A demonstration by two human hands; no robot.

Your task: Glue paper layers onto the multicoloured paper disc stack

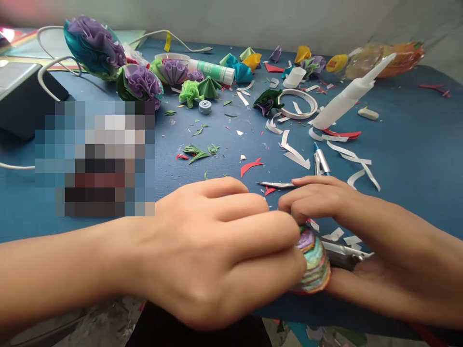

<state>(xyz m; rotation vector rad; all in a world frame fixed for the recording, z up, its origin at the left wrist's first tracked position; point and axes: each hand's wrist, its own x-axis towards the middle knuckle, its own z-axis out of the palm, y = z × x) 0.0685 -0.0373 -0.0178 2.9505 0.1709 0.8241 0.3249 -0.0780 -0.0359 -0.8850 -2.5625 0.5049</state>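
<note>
- Left hand: fingers curled closely around the left side of a layered multicolored paper piece; its fingertips are hidden.
- Right hand: bent around the same piece, thumb against its right side, fingers at its far end.
- The paper piece sits between the hands, at the near right of the blue table.
- Just beyond it: a partly hidden metal tool, a pointed metal tip and a compass.
- Farther right: white paper strips, a tape ring and a tilted white nozzle bottle.
- Far middle: a glue stick.
- Far left: pleated purple-and-teal paper balls.
</note>
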